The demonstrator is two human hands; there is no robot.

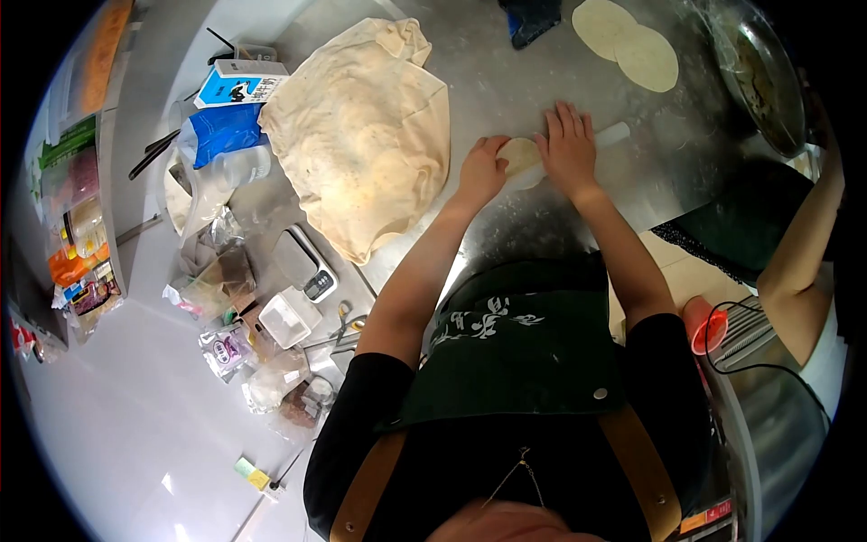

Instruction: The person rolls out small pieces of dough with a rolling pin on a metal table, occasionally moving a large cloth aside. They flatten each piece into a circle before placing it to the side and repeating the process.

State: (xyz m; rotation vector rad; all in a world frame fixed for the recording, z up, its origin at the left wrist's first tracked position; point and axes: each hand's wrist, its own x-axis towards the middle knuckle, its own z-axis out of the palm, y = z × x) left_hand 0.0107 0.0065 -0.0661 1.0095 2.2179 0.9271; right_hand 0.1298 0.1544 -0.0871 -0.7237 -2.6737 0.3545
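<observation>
A small round of dough [519,156] lies on the metal table [506,86] between my hands. My left hand [485,168] pinches the left edge of the dough, thumb and fingers together. Flat on a white rolling pin [614,136] rests my right hand [569,152], its fingers stretched out and pointing away from me. The pin slants up to the right from under that palm, and its near part crosses beside the dough. Two thin rounds of dough [652,60] overlap farther back on the table, to the right.
A cream cloth [361,135] covers something bulky at the left. Beyond it stand a milk carton [242,86] and a blue packet [224,134]. A scale [307,262] sits nearer me. A metal bowl [768,86] and another person's arm [795,262] are at the right.
</observation>
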